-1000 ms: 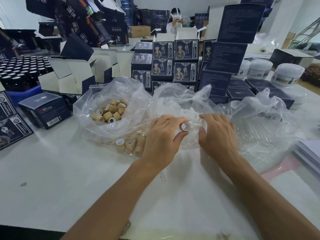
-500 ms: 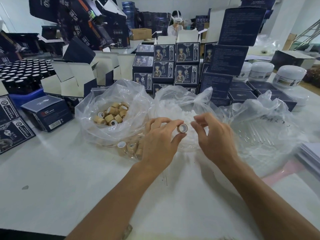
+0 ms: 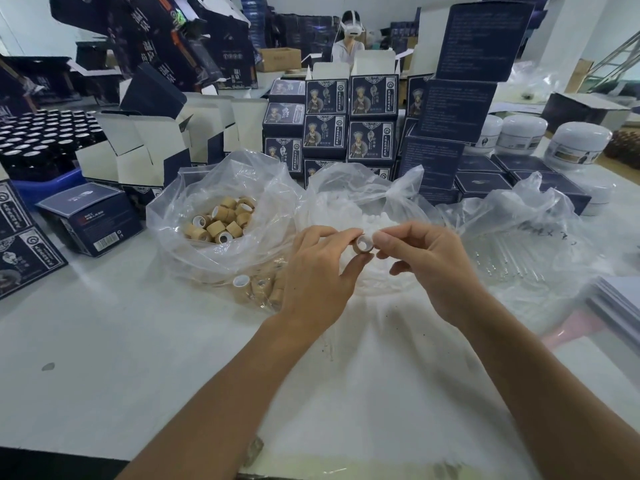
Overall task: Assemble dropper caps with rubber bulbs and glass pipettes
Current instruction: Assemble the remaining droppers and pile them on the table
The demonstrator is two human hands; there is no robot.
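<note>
the left hand point(image 3: 317, 275) pinches a tan cap point(image 3: 364, 244) between thumb and fingers, above the bulb bag point(image 3: 360, 192). the right hand point(image 3: 429, 268) pinches a white bulb point(image 3: 374, 236) touching the cap's rim. left of the bulb bag sits the cap bag point(image 3: 221, 188); right of it, the pipette bag point(image 3: 519, 230), all on the white surface point(image 3: 104, 341).

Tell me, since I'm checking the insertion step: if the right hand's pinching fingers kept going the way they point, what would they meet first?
Most likely the cap pinched by the left hand. The right hand pinches something small and white, probably a rubber bulb, right at the cap's rim.
</note>
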